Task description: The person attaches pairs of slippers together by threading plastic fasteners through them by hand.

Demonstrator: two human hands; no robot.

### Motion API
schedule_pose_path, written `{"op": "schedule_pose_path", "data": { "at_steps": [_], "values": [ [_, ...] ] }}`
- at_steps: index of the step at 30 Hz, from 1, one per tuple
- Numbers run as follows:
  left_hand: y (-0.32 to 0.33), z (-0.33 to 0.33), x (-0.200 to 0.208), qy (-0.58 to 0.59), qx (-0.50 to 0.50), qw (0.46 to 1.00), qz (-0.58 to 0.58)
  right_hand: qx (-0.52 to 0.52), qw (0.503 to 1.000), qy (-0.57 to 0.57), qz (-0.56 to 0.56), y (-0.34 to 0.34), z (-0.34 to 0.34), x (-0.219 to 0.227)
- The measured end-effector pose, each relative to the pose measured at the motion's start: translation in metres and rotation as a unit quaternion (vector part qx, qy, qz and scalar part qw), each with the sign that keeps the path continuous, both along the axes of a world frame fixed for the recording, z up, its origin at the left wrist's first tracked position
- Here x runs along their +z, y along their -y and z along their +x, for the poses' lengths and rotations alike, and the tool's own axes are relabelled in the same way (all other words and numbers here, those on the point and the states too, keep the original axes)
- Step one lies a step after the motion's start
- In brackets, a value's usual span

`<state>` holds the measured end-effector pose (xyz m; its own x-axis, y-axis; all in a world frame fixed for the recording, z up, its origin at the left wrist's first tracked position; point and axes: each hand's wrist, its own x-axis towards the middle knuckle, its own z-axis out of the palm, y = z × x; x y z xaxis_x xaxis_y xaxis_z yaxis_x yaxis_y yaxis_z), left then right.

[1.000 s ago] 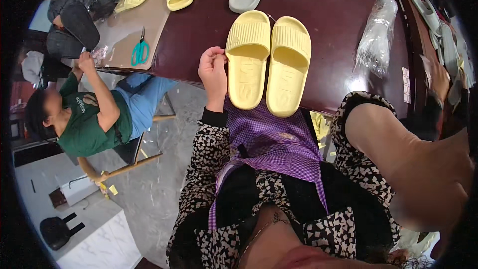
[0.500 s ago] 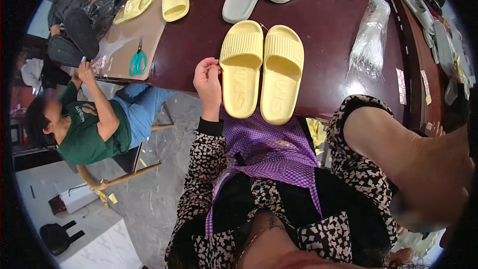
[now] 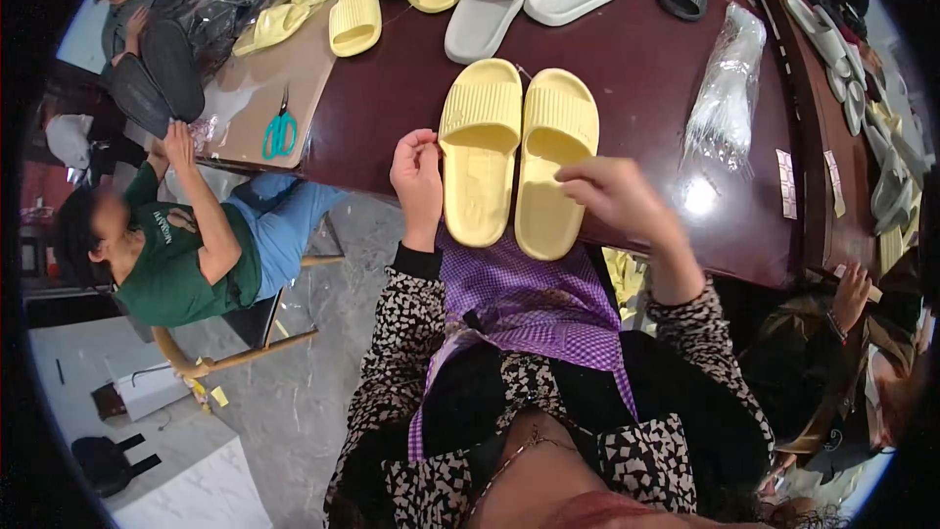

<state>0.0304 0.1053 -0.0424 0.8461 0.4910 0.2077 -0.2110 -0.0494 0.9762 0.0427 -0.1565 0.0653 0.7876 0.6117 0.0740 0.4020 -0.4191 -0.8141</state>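
Note:
A pair of pale yellow slide slippers lies side by side at the near table edge, straps away from me. Beside the outer edge of the left slipper [image 3: 477, 186], just below its ribbed strap, my left hand [image 3: 418, 181] is closed with curled fingers; what they hold, if anything, is hidden. My right hand [image 3: 624, 198] hovers at the right edge of the right slipper [image 3: 541, 211], fingertips over its footbed. Motion smears those fingers, so their grip is unclear. A thin tie shows between the two straps.
Grey slippers [image 3: 490, 12] and more yellow ones [image 3: 354, 20] stand farther back. A bundle of clear plastic ties [image 3: 727, 88] lies right. Teal-handled scissors [image 3: 280, 129] rest on a board at left. A seated person [image 3: 186, 245] in green handles dark slippers [image 3: 157, 78]. Another person's hand [image 3: 852, 296] shows at right.
My right hand has come down from close to the camera at lower right to the right slipper. My left hand stays beside the left slipper. The view has shifted slightly.

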Motion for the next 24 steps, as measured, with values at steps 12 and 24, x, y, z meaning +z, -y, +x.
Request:
{"op": "schedule_pose_path", "data": {
  "at_steps": [12,24],
  "values": [
    [-0.001,0.000,-0.009,-0.009,-0.007,1.000,0.013,-0.178,0.959,0.032,-0.219,-0.083,0.025,-0.046],
    [0.000,0.001,-0.006,-0.008,-0.026,1.000,-0.004,-0.228,0.939,0.163,-0.197,-0.002,0.029,-0.024]
  ]
}}
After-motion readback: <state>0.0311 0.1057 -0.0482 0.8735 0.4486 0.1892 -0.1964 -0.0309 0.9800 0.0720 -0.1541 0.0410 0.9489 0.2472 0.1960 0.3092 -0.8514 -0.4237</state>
